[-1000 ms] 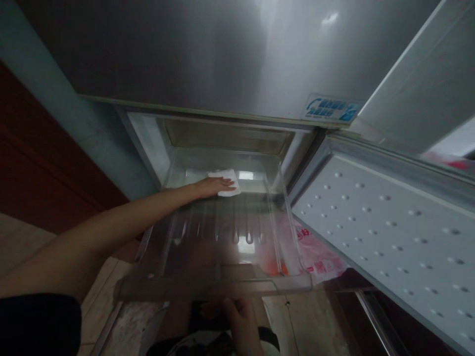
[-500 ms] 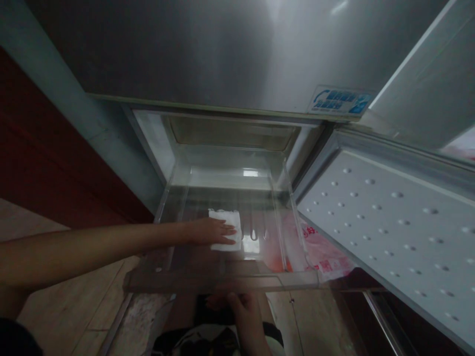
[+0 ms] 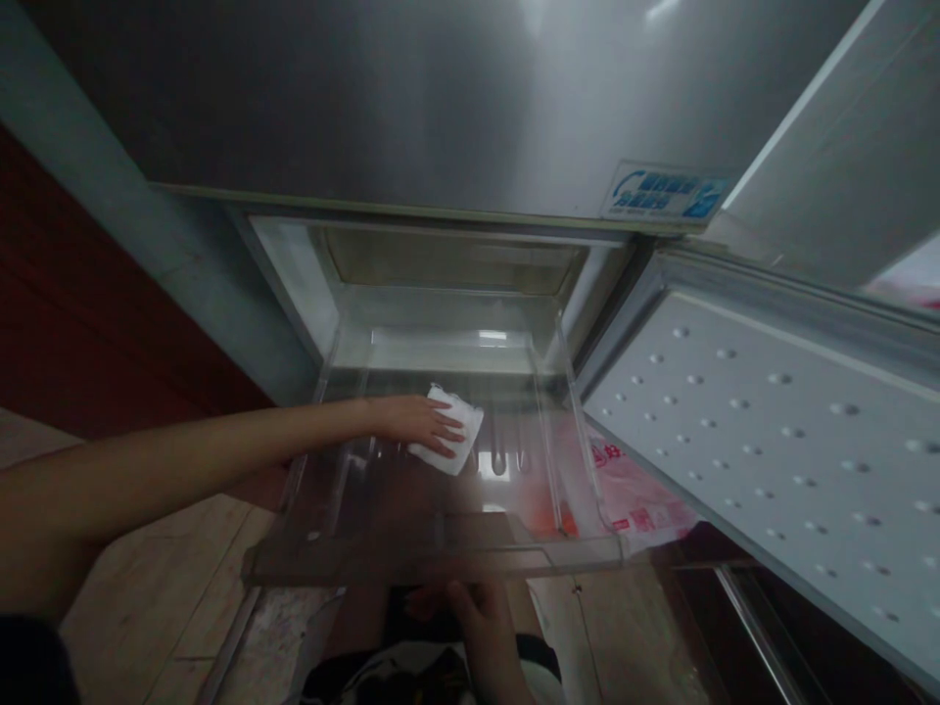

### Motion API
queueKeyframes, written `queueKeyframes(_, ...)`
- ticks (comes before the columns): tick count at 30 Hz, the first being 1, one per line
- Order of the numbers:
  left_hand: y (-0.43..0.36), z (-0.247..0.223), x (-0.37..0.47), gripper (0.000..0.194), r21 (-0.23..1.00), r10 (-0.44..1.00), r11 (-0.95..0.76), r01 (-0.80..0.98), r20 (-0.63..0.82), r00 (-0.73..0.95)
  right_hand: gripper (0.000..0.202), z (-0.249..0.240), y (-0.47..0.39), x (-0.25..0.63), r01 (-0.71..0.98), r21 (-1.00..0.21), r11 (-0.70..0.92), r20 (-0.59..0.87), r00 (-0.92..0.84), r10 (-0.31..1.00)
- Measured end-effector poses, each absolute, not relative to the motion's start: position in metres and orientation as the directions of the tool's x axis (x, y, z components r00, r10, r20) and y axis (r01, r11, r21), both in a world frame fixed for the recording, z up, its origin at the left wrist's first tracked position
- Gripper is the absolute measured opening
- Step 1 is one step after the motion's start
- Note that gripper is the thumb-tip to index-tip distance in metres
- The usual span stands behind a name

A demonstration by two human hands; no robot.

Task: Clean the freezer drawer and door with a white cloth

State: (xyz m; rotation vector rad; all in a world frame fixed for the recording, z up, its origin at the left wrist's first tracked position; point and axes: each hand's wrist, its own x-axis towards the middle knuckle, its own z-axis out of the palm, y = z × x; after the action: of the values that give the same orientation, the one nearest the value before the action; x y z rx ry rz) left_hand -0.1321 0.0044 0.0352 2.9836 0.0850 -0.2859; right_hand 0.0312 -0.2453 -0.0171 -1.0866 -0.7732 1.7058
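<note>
A clear plastic drawer (image 3: 587, 553) is pulled out of the fridge compartment. Inside it, my left hand (image 3: 418, 423) lies with fingers spread on a white cloth (image 3: 464, 446), pressing it flat against the drawer bottom. The cloth sits tilted, its right corner pointing outward. My right hand (image 3: 477, 612) is below the drawer's front edge, close to its handle area; the thumb shows, while the other fingers are dim and partly hidden behind the plastic.
An open lower door (image 3: 734, 431) with a dimpled white lining stands on the right. A pink plastic bag (image 3: 638, 494) lies beside and under the drawer. Above is the upper metal door (image 3: 441, 108). A dark red panel (image 3: 110, 323) is at the left.
My left hand has moved slightly up, away from the drawer front, and the cloth under it has turned. My right hand stays near the drawer front. The view has shifted a little.
</note>
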Motion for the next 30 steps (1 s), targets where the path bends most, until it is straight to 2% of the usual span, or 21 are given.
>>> queueKeyframes(3, 0.039, 0.048, -0.134, 0.058, 0.106, 0.167, -0.975, 0.195, -0.229, 0.959, 0.049, -0.020, -0.246, 0.031, -0.381, -0.855, -0.351, -0.309, -0.169, 0.936)
queueKeyframes(10, 0.098, 0.059, -0.129, 0.057, -0.024, 0.415, -0.910, 0.415, -0.111, 0.903, 0.050, -0.030, -0.247, 0.028, -0.396, -0.846, -0.357, -0.321, -0.155, 0.934)
queueKeyframes(14, 0.103, 0.055, -0.123, 0.050, -0.052, 0.493, -0.870, 0.491, -0.070, 0.867, 0.051, -0.027, -0.246, 0.028, -0.389, -0.845, -0.367, -0.326, -0.169, 0.930)
queueKeyframes(22, 0.049, 0.042, -0.124, 0.053, -0.061, 0.494, -0.870, 0.490, -0.113, 0.862, 0.050, -0.014, -0.243, 0.031, -0.338, -0.861, -0.379, -0.340, -0.171, 0.925)
queueKeyframes(26, 0.010, 0.030, -0.121, 0.054, -0.047, 0.426, -0.904, 0.424, -0.159, 0.891, 0.047, -0.020, -0.246, 0.029, -0.375, -0.853, -0.363, -0.338, -0.132, 0.932)
queueKeyframes(30, -0.035, 0.019, -0.122, 0.050, -0.015, 0.333, -0.942, 0.336, -0.193, 0.923, 0.047, -0.020, -0.245, 0.029, -0.357, -0.856, -0.375, -0.335, -0.170, 0.927)
